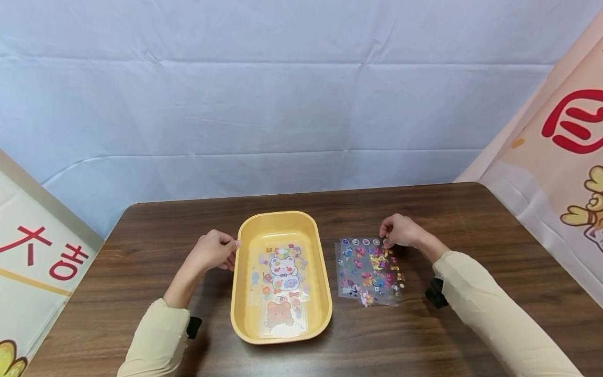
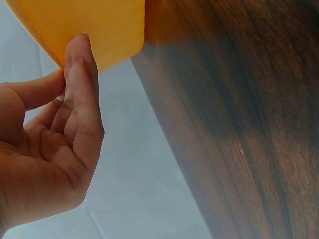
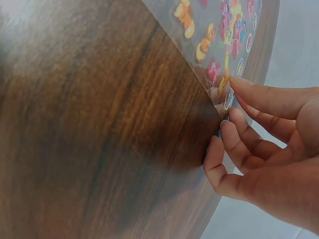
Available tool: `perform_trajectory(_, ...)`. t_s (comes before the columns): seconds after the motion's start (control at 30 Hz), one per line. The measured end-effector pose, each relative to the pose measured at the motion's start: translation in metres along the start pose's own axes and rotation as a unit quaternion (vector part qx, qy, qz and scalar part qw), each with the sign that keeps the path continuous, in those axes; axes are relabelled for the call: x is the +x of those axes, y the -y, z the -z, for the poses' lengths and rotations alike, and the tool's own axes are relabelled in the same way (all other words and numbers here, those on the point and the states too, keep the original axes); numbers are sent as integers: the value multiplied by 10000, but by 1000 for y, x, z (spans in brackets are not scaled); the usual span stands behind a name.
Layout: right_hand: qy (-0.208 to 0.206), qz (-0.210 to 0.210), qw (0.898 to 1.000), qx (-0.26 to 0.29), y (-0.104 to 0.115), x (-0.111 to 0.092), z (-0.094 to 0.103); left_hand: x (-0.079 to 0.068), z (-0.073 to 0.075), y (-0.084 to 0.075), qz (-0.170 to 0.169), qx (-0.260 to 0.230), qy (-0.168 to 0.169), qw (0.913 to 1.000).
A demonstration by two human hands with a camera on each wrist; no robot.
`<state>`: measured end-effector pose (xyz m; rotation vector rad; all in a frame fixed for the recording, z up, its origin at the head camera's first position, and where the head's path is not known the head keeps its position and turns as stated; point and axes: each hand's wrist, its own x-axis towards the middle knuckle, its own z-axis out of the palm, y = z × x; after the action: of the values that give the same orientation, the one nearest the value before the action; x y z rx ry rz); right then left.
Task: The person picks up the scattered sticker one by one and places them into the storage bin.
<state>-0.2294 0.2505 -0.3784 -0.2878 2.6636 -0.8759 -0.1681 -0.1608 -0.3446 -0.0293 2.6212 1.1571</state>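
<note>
Head: your left hand is pinching the left rim of the yellow tray, lower centre; your right hand is pinching a corner of the clear sticker sheets, right of centre | Left wrist: you're gripping the rim, upper left | Right wrist: you're holding the corner, upper right, perhaps one sheet only

One yellow tray, lower middle of the head view; inside, at least two sticker sheets. Right of centre, at least two overlapping clear sheets, exact number unclear. One left hand, one right hand, two black wrist devices, one table.
</note>
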Motion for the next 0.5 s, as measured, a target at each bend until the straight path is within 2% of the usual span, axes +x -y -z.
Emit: perform_trajectory(0.5,-83,99,9994,-335,1,-1,2,1,0,0,11,15,33,10000)
